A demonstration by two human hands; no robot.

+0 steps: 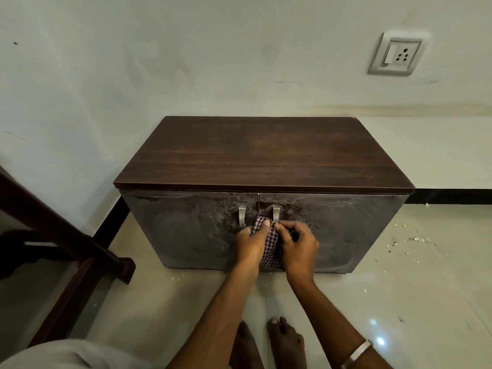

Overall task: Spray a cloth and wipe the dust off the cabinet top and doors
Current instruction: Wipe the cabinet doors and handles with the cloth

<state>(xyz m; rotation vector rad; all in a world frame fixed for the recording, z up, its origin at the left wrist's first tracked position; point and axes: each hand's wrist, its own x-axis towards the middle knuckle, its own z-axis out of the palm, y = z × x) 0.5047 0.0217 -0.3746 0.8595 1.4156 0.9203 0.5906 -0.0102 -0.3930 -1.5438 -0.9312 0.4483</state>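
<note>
I bunch the cloth (pixel 269 241) in both hands' (pixel 249 242) tight grip below the cabinet (pixel 266 155) handles (pixel 276 214), refolding for the streaky doors (pixel 186 230).

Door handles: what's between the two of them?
Head view: between the left handle and right handle run the seam where the doors meet and the top of the checked cloth, bunched in both hands.

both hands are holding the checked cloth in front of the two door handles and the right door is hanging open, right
Not quite. Both doors are shut: the right door sits flush with the left door in the head view. The rest holds: the left hand and right hand hold the checked cloth just below the two handles.
</note>
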